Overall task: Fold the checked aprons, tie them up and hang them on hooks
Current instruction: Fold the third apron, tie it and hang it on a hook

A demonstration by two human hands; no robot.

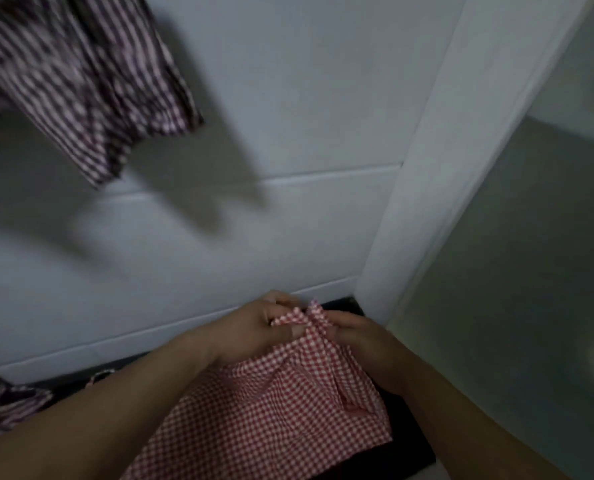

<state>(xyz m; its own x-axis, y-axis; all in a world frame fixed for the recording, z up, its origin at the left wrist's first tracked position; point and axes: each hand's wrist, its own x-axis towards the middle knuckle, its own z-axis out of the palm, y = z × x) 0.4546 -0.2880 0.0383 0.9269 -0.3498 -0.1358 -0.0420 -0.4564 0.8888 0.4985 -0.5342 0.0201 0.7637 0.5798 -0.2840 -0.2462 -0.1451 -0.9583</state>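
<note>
A red-and-white checked apron [264, 403] hangs bunched between my two hands, low in the middle of the view. My left hand [254, 330] pinches its gathered top edge from the left. My right hand [361, 337] grips the same bunch from the right, close against the left hand. A dark maroon checked apron [80, 84] hangs on the white tiled wall at the upper left; whatever holds it up is out of view. Another piece of dark checked cloth [1, 407] lies at the lower left edge.
A white tiled wall [288, 116] fills the view ahead. A white frame [437, 168] and a frosted glass panel [531, 271] stand to the right. A dark ledge [409, 441] runs along the foot of the wall under the red apron.
</note>
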